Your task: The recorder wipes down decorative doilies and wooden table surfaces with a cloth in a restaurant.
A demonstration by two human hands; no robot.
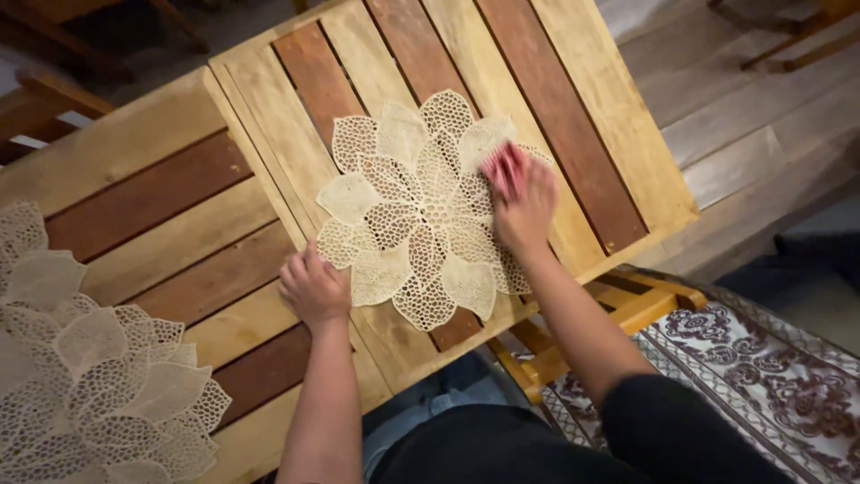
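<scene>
- Looking down from the head camera, the nearest things are the person's dark top and blue trousers at the bottom edge, with both bare forearms reaching up and away over the table (269,116).
- To the right of the body stands a wooden chair frame (627,309), and beside it a patterned rug (761,358) in brown and cream covers the floor.
- At the lower left, a second cream lace placemat (98,376) lies flat on the neighbouring slatted wooden top, well apart from both hands.
- The left hand (313,287) rests on the slats at the lower left edge of the flower-shaped placemat (412,206); its grip is curled, fingertips at the mat's nearest petal, and whether it pinches that petal I cannot tell.
- The flower-shaped placemat, cream and openwork with leaf-like petals, lies flat near the middle of the table, across pale and reddish-brown slats.
- The right hand (524,206) lies on the right side of that mat, its grip closed around a pink cloth (502,166) that shows blurred above the knuckles, pressed against the upper right petals.
- Farther off, the table's slats run on toward the top of the view, bare wood in alternating pale and dark strips.
- Beyond the table's right edge are grey floorboards (752,99), and darker wooden furniture sits dimly in the upper left corner.
</scene>
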